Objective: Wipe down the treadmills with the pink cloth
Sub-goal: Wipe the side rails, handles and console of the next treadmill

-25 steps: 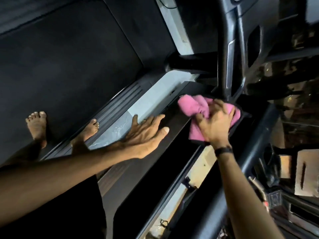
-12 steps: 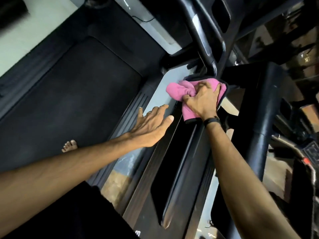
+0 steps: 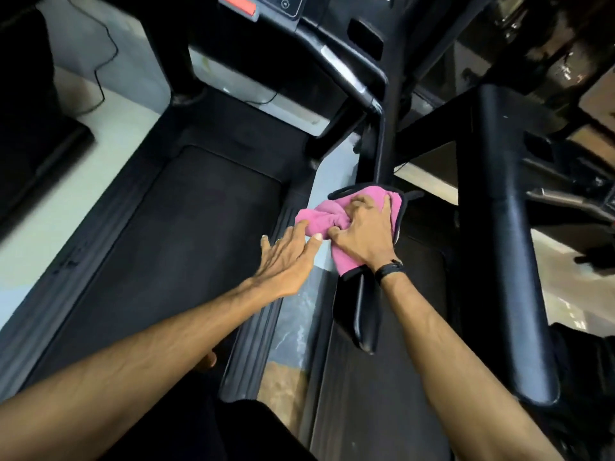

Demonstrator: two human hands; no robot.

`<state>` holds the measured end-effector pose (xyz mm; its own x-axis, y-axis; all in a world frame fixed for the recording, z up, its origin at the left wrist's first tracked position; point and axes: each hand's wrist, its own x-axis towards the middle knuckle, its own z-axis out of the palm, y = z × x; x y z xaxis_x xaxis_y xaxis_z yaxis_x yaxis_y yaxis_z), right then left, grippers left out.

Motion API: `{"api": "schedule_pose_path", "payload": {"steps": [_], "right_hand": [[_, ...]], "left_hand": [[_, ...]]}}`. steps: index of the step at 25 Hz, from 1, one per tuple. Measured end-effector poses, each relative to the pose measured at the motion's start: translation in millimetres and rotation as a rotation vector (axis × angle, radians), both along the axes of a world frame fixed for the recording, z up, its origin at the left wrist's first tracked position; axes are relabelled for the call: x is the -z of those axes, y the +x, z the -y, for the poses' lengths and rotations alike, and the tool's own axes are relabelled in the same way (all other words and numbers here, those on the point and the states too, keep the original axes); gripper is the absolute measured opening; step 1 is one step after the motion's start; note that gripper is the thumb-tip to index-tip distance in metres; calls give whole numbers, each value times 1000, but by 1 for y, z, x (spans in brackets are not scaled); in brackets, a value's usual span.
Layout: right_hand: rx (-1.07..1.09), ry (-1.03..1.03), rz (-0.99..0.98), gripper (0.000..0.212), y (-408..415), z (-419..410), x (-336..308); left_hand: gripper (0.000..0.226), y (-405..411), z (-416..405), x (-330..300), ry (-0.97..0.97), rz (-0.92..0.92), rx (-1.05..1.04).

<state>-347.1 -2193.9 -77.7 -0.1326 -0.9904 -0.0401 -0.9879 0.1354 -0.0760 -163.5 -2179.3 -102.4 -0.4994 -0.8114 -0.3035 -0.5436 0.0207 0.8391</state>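
Right hand (image 3: 361,232) clenched bunched pink cloth (image 3: 327,218) against black padded treadmill handrail (image 3: 366,311) (rail's long axis ran toward person). Left hand (image 3: 288,257) released, flat, fingertips touching cloth's left edge.

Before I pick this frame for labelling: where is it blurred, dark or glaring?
Head view: the left edge smears with motion blur along the pale floor; the pink cloth, right hand and left hand are fairly sharp and well lit; the treadmill belt is dark with little detail; glare streaks the black handrail; wide-angle bending shows at the edges.
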Motion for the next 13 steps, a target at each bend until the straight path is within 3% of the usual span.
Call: {"api": "schedule_pose_path", "payload": {"steps": [6, 13], "right_hand": [[23, -39, 94, 51, 40, -86, 2], [73, -73, 163, 62, 86, -173, 4]], "left_hand": [[48, 33, -71, -2, -5, 37, 48], [45, 86, -82, -20, -115, 107, 80]]}}
